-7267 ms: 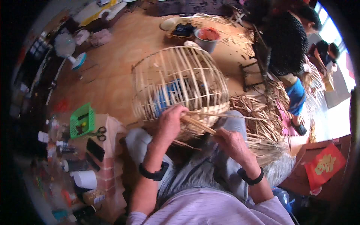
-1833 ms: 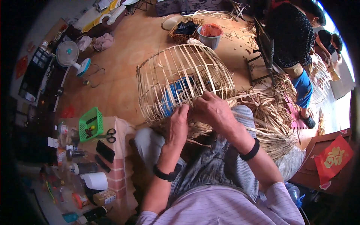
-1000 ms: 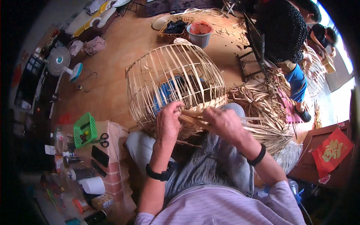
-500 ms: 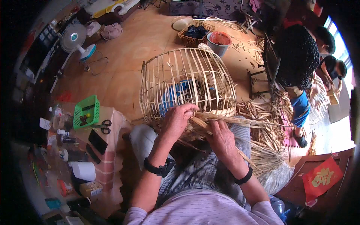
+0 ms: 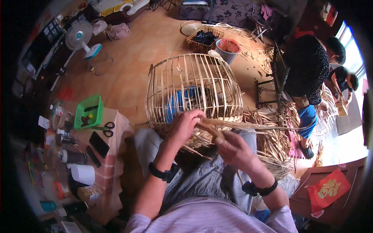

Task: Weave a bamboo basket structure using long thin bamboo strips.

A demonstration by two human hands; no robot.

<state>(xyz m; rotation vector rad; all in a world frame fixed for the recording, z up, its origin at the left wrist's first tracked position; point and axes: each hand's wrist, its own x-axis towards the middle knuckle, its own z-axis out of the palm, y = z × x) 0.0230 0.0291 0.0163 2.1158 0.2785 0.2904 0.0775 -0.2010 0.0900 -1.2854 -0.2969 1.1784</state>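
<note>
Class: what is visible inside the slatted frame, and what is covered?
Something blue and darker material show through the slatted frame, perhaps inside it. Their outlines are interrupted; the left hand covers part of the frame's near side.

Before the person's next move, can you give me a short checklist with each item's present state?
1. Left hand gripping the flat brown strip: ok, near the openwork basket.
2. Right hand on the same strip: ok, at its other visible end.
3. Long strands tucked in: not ok, they stick out rightward.
4. Scissors apart from both hands: ok, off to the left.
5. Strip fastened: cannot tell, left hand covers that end.
</note>
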